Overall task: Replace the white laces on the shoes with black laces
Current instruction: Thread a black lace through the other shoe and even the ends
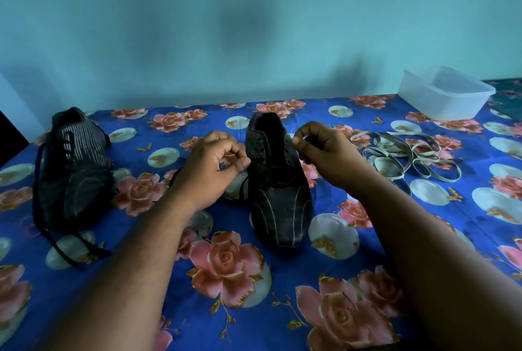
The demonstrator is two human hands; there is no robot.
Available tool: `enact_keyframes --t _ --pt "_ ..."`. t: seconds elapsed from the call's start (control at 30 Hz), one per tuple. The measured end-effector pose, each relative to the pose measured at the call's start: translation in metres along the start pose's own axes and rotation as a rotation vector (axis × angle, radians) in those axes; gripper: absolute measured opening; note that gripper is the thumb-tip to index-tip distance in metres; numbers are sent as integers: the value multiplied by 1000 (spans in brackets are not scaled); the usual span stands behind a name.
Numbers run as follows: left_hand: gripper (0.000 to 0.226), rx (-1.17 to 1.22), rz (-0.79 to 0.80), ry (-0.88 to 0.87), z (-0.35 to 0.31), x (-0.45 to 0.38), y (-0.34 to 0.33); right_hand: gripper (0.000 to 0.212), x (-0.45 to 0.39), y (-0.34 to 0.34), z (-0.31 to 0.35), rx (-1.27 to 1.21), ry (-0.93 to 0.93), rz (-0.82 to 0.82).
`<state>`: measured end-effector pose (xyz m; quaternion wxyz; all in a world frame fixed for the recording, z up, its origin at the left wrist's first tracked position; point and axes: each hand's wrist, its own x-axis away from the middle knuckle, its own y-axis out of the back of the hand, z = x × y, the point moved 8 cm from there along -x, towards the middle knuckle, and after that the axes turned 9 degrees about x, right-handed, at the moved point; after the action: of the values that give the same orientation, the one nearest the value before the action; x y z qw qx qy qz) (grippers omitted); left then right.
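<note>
Floral-clothed surface [231,280]. Centre shoe [278,181] lengthwise, toe toward camera, heel toward wall. Second shoe [74,172] far left, same heading, black-laced. White laces [406,155] heaped right of centre shoe. Left hand [210,169] pinching black lace [243,188] beside eyelets; right hand [324,150] fingers pinched at opposite eyelets, contents unclear.

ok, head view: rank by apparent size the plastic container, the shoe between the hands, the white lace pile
1. shoe between the hands
2. white lace pile
3. plastic container
The lace pile and the container look close in extent. The container sits farther from the camera, so their order is unsure.
</note>
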<state>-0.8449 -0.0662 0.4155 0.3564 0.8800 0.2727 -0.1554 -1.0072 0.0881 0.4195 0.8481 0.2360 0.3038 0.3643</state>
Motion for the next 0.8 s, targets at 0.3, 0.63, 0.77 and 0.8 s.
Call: enact_keyframes --t 0.3,0.63,0.77,0.8 --pt "16 -427 -130 -139 -14 2 17 35 -2 -13 -5 163 119 23" --pt "14 -405 -158 -115 -16 3 18 19 8 -13 27 223 289 24" --pt "13 -391 -152 -103 -23 3 13 29 11 -24 33 358 302 57" --pt "13 -351 -139 -78 -21 3 12 31 12 -23 35 375 301 56"
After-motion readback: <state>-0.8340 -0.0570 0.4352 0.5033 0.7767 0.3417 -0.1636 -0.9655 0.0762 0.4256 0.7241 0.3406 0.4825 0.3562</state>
